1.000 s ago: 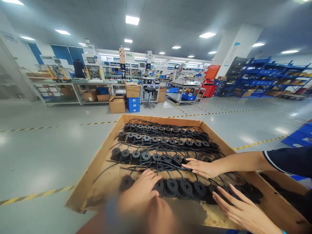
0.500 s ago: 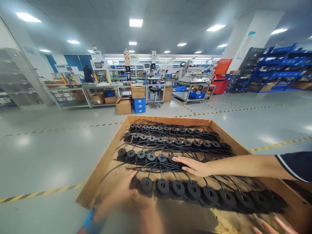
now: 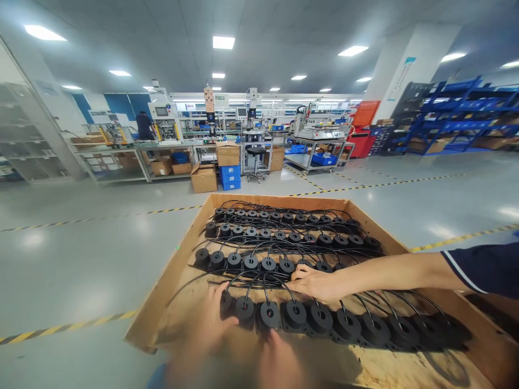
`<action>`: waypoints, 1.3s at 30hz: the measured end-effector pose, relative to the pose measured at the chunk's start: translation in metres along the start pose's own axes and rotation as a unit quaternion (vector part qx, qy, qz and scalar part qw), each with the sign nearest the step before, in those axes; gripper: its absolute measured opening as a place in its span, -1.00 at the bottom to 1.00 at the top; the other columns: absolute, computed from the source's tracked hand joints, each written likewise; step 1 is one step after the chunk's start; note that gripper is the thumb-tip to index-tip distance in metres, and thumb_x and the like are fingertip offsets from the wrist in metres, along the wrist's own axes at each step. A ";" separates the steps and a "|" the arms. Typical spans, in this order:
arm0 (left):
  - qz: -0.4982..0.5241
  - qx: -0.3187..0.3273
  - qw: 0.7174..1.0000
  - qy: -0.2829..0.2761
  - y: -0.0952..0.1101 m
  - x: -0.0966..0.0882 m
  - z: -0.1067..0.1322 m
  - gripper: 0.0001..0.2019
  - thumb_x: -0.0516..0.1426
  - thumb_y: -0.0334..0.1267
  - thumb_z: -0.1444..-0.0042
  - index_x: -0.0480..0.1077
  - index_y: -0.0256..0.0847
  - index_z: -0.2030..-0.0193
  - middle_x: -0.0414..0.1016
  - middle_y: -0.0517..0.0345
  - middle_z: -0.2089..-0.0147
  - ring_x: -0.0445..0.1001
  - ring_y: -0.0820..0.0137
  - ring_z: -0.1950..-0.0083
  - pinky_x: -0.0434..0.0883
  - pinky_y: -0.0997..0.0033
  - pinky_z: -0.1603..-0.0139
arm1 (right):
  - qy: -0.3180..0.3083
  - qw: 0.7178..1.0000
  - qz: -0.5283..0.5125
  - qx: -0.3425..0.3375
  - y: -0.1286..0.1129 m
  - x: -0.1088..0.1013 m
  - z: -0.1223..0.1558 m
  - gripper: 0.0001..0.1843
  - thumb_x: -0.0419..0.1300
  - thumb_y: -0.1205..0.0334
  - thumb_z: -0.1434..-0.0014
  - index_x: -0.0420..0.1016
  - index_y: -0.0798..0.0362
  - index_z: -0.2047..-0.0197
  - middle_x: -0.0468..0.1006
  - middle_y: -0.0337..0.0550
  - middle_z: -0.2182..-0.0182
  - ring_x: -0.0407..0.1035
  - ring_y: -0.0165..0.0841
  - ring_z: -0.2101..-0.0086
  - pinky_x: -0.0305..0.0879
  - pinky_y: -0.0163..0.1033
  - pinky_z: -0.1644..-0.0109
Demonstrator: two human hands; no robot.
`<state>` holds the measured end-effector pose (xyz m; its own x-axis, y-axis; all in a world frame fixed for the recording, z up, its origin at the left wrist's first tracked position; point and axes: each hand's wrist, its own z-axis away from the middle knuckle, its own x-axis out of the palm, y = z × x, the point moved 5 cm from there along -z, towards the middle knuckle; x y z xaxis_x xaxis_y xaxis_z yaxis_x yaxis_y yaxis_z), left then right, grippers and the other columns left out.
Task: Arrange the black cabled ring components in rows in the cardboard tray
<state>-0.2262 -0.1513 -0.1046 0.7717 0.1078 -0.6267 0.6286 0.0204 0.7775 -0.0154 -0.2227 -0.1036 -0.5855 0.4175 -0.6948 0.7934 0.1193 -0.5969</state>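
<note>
Several rows of black round parts with a centre hole and a black cable fill a wooden tray (image 3: 162, 292). My left hand (image 3: 203, 324) is curled round the leftmost black round part (image 3: 227, 306) of the front row, fingers at its far left and thumb in front. My right hand (image 3: 278, 359), blurred, reaches up to the near side of the third part (image 3: 268, 314) in that row; most of its fingers are unclear. A co-worker's hand (image 3: 312, 282) rests on cables and parts behind the front row, fingers bent.
The co-worker's navy sleeve (image 3: 482, 267) comes in from the right over the tray. Beyond the tray lie cardboard boxes (image 3: 204, 178), blue crates (image 3: 230, 177), a black stool (image 3: 256, 152) and workbenches with machines. Blue shelving (image 3: 458, 116) stands at far right.
My right hand has moved right and up to the third part; my left hand has shifted slightly. The co-worker's flat hand has bent its fingers, and their other hand has left the bottom right.
</note>
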 end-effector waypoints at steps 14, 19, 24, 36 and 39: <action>0.060 0.031 0.997 0.039 -0.006 0.008 -0.001 -0.28 0.26 -0.28 0.05 0.15 -0.08 -0.29 0.23 0.00 -0.23 0.23 0.15 -0.32 0.18 0.01 -0.40 | -0.092 0.985 0.132 0.069 0.001 0.016 -0.061 -0.52 -0.09 -0.14 -0.35 0.24 -0.04 -0.16 0.42 -0.08 -0.04 0.53 -0.28 0.30 0.37 -0.22 0.52; 0.063 0.037 0.996 0.043 0.003 0.004 0.001 -0.33 0.22 -0.29 0.00 0.13 -0.15 -0.28 0.23 -0.06 -0.22 0.25 0.13 -0.31 0.18 -0.04 -0.40 | -0.056 0.986 0.152 0.047 0.005 0.019 -0.053 -0.49 -0.11 -0.13 -0.36 0.18 -0.01 -0.21 0.44 -0.05 0.03 0.51 -0.30 0.41 0.26 -0.25 0.60; 0.037 0.066 0.997 0.000 -0.001 -0.006 0.003 -0.22 0.21 -0.38 0.05 0.03 -0.09 -0.34 0.14 -0.04 -0.31 0.18 0.16 -0.37 0.14 -0.08 -0.44 | 0.046 0.995 0.069 -0.047 0.047 0.033 -0.030 -0.39 -0.01 -0.15 -0.31 0.13 0.00 -0.30 0.52 0.02 0.01 0.53 -0.33 0.39 0.30 -0.30 0.60; -0.169 0.219 0.960 -0.047 0.111 0.026 0.013 -0.44 0.34 -0.09 0.05 0.36 -0.17 -0.10 0.48 -0.01 -0.12 0.30 0.01 -0.32 0.07 -0.31 -0.48 | 0.065 0.976 0.152 -0.144 0.064 0.055 -0.019 -0.47 -0.04 0.03 -0.33 0.24 0.11 -0.26 0.55 0.08 0.03 0.49 -0.18 0.16 0.43 -0.16 0.23; -0.186 0.209 0.958 -0.060 0.119 0.054 0.005 -0.41 0.39 -0.20 0.14 0.39 -0.31 -0.06 0.49 -0.13 -0.12 0.32 0.00 -0.32 0.08 -0.25 -0.50 | 0.072 0.980 0.128 -0.138 0.076 0.059 -0.019 -0.50 -0.15 0.02 -0.35 0.34 0.13 -0.17 0.58 0.10 0.13 0.49 -0.16 0.22 0.39 -0.14 0.28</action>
<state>-0.1087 -0.1480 -0.0460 0.4761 0.0544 -0.8777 0.8271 -0.3667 0.4259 0.0133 -0.1720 -0.1819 -0.3486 0.5854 -0.7319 0.9372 0.2251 -0.2664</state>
